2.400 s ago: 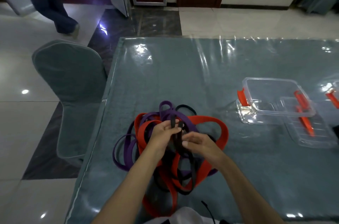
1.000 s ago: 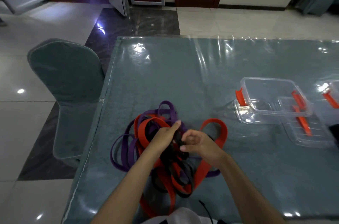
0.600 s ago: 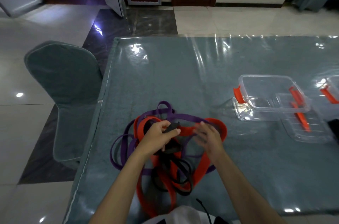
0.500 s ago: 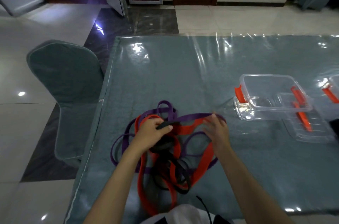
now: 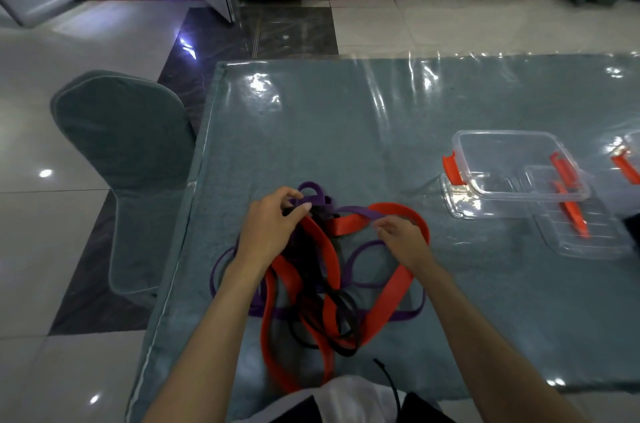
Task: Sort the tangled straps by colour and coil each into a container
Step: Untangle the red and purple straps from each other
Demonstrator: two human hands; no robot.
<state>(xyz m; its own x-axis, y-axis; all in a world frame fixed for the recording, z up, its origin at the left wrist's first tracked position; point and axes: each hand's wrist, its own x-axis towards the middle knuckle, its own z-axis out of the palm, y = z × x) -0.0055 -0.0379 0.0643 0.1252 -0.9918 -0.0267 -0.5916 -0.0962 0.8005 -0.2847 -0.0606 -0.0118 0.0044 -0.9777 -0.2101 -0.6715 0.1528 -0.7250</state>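
The left hand (image 5: 273, 228) pinches dark straps at the far edge of the tangled straps (image 5: 322, 277); the right hand (image 5: 403, 239) pinches a purple strap (image 5: 360, 213) stretched between both hands. The tangle lies on the table (image 5: 346, 131), with clear containers (image 5: 512, 166) well to its right.

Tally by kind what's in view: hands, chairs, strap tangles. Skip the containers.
hands: 2, left hand and right hand
chair: 1
strap tangle: 1, red, purple and black mixed
total: 4
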